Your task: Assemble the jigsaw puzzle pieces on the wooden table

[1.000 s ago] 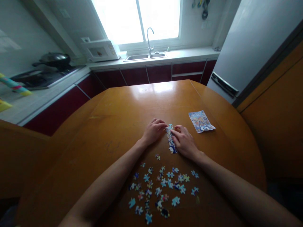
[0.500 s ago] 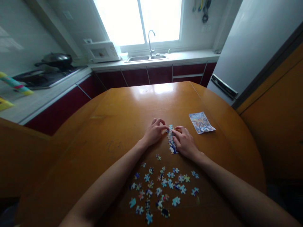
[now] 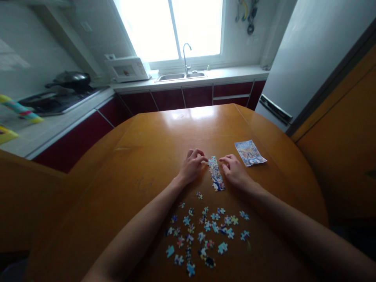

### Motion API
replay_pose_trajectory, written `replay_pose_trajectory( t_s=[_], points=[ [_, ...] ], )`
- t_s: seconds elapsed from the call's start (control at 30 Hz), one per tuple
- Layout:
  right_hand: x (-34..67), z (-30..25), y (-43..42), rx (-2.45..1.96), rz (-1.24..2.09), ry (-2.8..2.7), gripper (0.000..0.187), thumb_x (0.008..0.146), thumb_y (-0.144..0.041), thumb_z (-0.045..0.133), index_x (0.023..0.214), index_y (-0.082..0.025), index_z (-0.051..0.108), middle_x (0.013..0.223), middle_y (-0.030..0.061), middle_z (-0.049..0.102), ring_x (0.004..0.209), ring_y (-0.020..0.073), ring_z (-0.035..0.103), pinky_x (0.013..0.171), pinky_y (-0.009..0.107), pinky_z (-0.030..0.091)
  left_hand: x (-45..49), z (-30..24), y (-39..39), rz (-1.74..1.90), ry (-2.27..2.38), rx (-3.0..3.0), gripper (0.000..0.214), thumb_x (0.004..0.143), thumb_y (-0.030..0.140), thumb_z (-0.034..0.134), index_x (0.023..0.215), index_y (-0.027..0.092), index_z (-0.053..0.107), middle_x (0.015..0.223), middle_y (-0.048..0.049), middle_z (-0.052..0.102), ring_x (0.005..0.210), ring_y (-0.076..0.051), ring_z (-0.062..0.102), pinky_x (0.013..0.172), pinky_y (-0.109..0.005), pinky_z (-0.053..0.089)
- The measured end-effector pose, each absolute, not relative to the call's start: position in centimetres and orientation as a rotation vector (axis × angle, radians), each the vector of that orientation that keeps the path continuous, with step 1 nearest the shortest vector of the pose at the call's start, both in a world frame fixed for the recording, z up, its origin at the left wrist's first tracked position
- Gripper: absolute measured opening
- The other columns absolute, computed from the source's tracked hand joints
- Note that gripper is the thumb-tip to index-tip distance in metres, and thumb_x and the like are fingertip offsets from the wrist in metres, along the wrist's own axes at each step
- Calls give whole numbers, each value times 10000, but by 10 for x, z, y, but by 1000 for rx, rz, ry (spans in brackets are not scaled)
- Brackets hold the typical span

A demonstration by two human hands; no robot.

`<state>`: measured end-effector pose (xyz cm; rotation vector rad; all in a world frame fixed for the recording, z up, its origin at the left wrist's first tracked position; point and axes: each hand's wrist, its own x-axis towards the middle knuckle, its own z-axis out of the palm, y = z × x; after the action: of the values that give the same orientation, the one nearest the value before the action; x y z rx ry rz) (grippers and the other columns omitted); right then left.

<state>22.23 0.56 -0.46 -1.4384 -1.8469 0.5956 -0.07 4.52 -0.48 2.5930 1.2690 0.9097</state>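
A narrow strip of joined puzzle pieces (image 3: 216, 178) lies on the round wooden table (image 3: 141, 156). My left hand (image 3: 191, 167) rests just left of the strip's top end, fingers curled, fingertips touching its corner. My right hand (image 3: 235, 171) lies just right of the strip, fingers bent and close together, tips near its upper edge. Neither hand grips anything that I can see. Several loose puzzle pieces (image 3: 205, 233) are scattered on the table between my forearms, nearer to me.
A printed picture card (image 3: 249, 152) lies right of my right hand. Behind the table run a counter with a sink and tap (image 3: 185, 66), a microwave (image 3: 126, 68), and a stove with a wok (image 3: 72, 79). A fridge (image 3: 302, 62) stands at right.
My right hand has slid off the strip to its right side, so the whole strip shows. My left hand stays at the strip's top corner. The camera shifted slightly.
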Motion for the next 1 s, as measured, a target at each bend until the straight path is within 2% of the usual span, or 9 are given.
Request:
replay_pose_trajectory(
  t_s=[0.27, 0.37, 0.47, 0.63, 0.73, 0.83, 1.0],
  points=[
    [215, -6, 28, -1359, 393, -2099, 309, 920, -111, 493, 1077, -213, 738, 1098, 102, 613, 1047, 227, 553, 919, 349, 463, -1, -2, 41, 826, 1276, 2683, 246, 911, 125, 565, 995, 270, 746, 1137, -48, 580, 1059, -232, 451, 960, -393, 487],
    [215, -11, 29, -1351, 394, -2065, 296, 924, -119, 492, 1087, -196, 727, 1096, 108, 614, 1035, 228, 561, 901, 345, 471, -1, -4, 41, 806, 1296, 2674, 210, 930, 187, 571, 1079, 248, 707, 1134, -60, 584, 1082, -240, 450, 991, -408, 477],
    [216, -11, 28, -1342, 410, -2031, 303, 929, -113, 470, 1100, -170, 714, 1086, 117, 614, 1027, 226, 566, 906, 342, 472, -3, -4, 41, 796, 1306, 2661, 237, 941, 167, 539, 1120, 235, 679, 1132, -65, 586, 1090, -238, 450, 1008, -410, 468],
    [215, -9, 26, -1344, 385, -2105, 288, 946, -148, 473, 1075, -188, 727, 1079, 106, 613, 1011, 227, 550, 891, 346, 465, -4, -4, 41, 767, 1292, 2679, 285, 903, 109, 563, 1118, 255, 681, 1151, -52, 580, 1076, -233, 455, 997, -402, 467],
    [215, -9, 26, -1358, 365, -2132, 276, 950, -163, 486, 1072, -204, 730, 1076, 96, 616, 1011, 224, 538, 888, 342, 455, -4, -4, 41, 784, 1281, 2688, 170, 927, 217, 597, 1056, 250, 702, 1130, -53, 586, 1058, -231, 464, 983, -400, 473],
    [215, -9, 26, -1365, 354, -2142, 270, 961, -184, 486, 1088, -203, 724, 1082, 97, 614, 1014, 225, 532, 886, 343, 449, -4, -4, 41, 793, 1259, 2695, 172, 928, 345, 625, 1048, 266, 719, 1113, -54, 590, 1043, -231, 468, 969, -401, 477],
    [216, -10, 26, -1358, 357, -2138, 268, 963, -192, 485, 1088, -211, 721, 1078, 97, 615, 1014, 229, 531, 881, 346, 447, -4, -2, 40, 764, 1231, 2716, 161, 940, 338, 606, 1020, 322, 745, 1153, -44, 574, 1058, -231, 455, 967, -403, 471]
  ],
)
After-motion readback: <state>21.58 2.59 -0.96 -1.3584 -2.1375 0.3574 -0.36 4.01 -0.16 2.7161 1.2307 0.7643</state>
